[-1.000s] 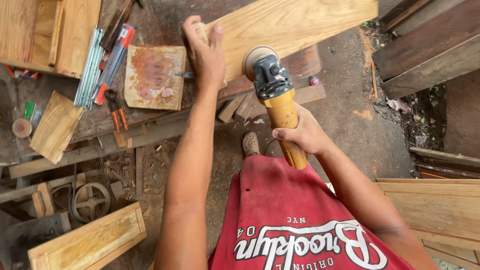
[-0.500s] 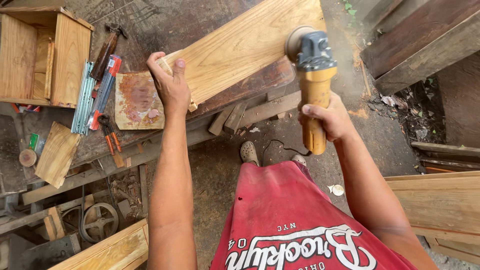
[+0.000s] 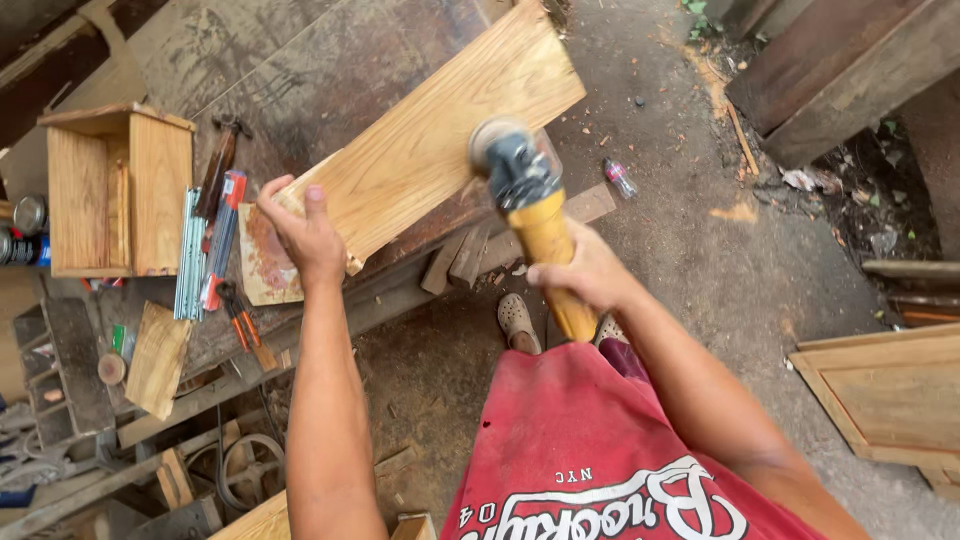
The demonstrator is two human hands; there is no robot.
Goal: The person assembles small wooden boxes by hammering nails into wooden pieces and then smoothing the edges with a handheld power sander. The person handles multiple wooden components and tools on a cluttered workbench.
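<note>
Even soft daylight, faint shadows; grinder head [image 3: 508, 158] motion-blurred, rest sharp.

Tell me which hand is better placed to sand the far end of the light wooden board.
Right, probably. The right hand grips the yellow-handled grinder, whose disc sits on the light wooden board. The left hand is pinning the board's near end.

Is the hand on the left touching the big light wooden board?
Touching. The head view shows the left hand gripping the near end of the long light wooden board, thumb on top and fingers curled around its edge, no gap.
</note>
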